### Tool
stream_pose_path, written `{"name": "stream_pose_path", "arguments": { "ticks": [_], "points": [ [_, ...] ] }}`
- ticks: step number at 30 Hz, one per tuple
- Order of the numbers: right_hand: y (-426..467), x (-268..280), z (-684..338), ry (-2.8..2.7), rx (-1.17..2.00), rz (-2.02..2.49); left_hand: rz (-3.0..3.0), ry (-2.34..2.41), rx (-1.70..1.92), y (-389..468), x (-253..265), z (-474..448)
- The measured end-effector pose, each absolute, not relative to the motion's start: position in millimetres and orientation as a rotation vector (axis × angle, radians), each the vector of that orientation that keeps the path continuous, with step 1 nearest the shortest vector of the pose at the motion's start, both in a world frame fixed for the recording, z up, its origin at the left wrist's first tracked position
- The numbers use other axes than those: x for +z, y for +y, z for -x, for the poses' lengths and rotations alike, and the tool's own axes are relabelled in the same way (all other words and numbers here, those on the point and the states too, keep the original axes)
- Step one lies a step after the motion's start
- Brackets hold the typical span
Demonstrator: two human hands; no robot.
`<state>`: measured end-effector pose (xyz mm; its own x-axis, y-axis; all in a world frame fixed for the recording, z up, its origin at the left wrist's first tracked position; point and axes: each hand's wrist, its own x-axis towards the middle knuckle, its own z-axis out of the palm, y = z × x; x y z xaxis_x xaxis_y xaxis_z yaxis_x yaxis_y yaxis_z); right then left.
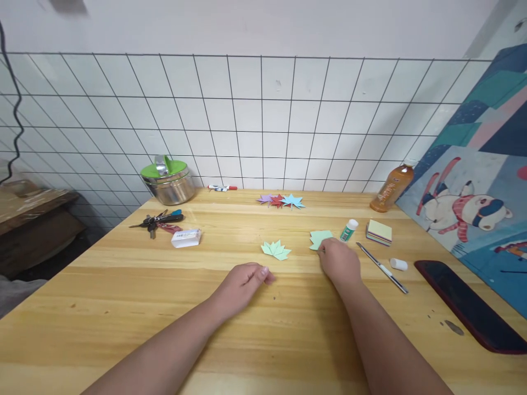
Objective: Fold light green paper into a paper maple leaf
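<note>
My right hand [341,261] is closed at the lower right edge of a mint-green paper piece [319,238] with a jagged side. Its fingertips pinch that edge, and they cover part of the paper. Left of it on the wooden table lies a pale green folded paper leaf [276,250] with several points. Just below that leaf my left hand [245,283] rests with its fingers curled in and the thumb laid against them. Nothing shows in it. A glue stick [349,230] with a white cap stands tilted beyond my right hand.
Purple, red and blue paper leaves [281,201] lie near the tiled wall. To the right are sticky notes [379,232], a pen-like cutter [382,267], a white cap [398,264], a phone [473,307] and a bottle [392,187]. Keys [158,220], a small box [186,238] and a pot [171,186] sit left.
</note>
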<state>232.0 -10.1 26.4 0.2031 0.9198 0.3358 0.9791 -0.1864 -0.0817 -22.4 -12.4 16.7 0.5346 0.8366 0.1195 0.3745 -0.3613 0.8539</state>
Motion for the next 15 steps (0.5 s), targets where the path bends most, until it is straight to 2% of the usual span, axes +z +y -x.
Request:
{"name": "stream_pose_path", "arguments": {
  "ticks": [2,4,7,10,15],
  "points": [
    [-6.4,19.2,-234.5,-1.826,-0.020,2.297,-1.949,0.991,0.711,-12.3,16.7,22.4],
    [-4.0,15.1,-236.9,-1.830,0.090,2.326,-1.936,0.991,0.704,-12.4,16.0,22.2],
    [-4.8,17.2,-235.2,-1.826,-0.054,2.282,-1.850,0.977,0.705,-12.0,13.2,21.5],
    [-11.6,24.6,-222.3,-1.896,-0.350,1.956,-1.598,0.949,0.692,-10.0,10.1,20.7],
    [-30.2,27.4,-181.0,-2.281,-0.361,1.308,-1.055,0.805,0.611,-6.9,10.7,18.9]
  ]
}}
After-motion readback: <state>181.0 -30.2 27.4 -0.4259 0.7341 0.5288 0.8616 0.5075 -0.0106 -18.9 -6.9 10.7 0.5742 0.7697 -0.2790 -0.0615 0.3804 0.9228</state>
